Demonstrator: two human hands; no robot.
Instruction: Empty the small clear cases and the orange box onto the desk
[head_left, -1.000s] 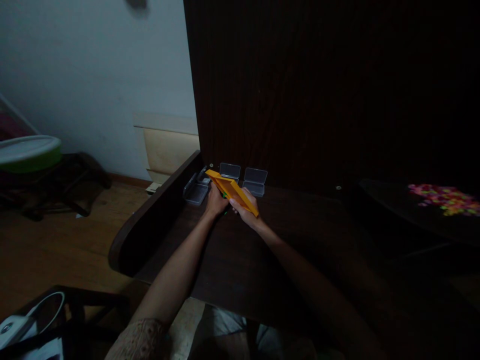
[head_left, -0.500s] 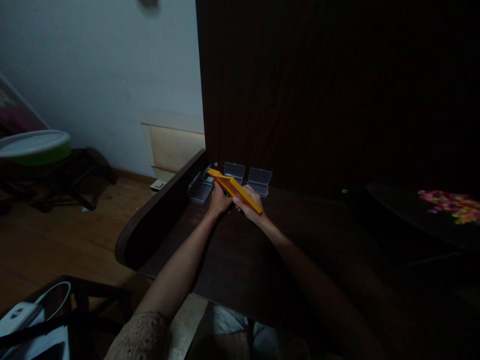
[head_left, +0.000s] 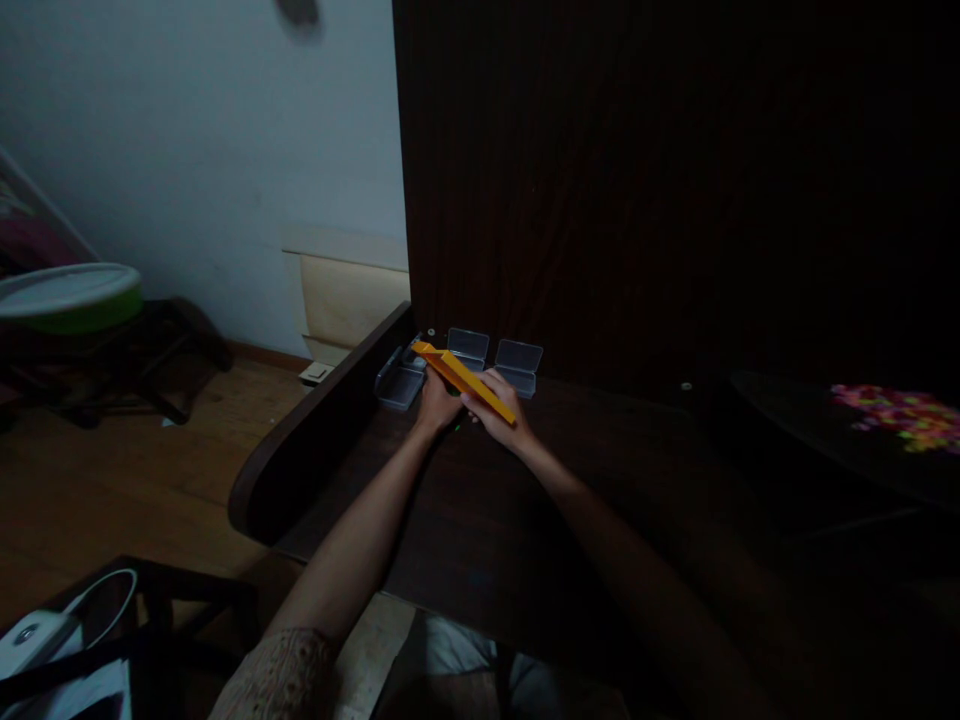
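An orange tray-like piece (head_left: pixel 480 386) with raised edges slants over the dark tabletop, its narrower end up and to the left. My right hand (head_left: pixel 491 418) is closed around its lower right part, with the thumb along the near side. Beneath the left part is my left hand (head_left: pixel 437 406); its fingers are hidden, and I cannot tell what they hold. A bit of green shows between the hands. Small clear plastic boxes with raised lids stand just beyond: one at the left (head_left: pixel 400 388), one behind the tray (head_left: pixel 469 347) and another at the right (head_left: pixel 517 360).
The dark table (head_left: pixel 450 530) has a raised rim (head_left: pixel 315 430) on the left and a tall dark panel (head_left: pixel 600 200) behind. Colourful small pieces (head_left: pixel 896 415) lie at the far right. A white device with a cable (head_left: pixel 37 640) is at the lower left.
The orange tray has tilted and shifted slightly left along with my right hand. My left hand stays almost in place under it.
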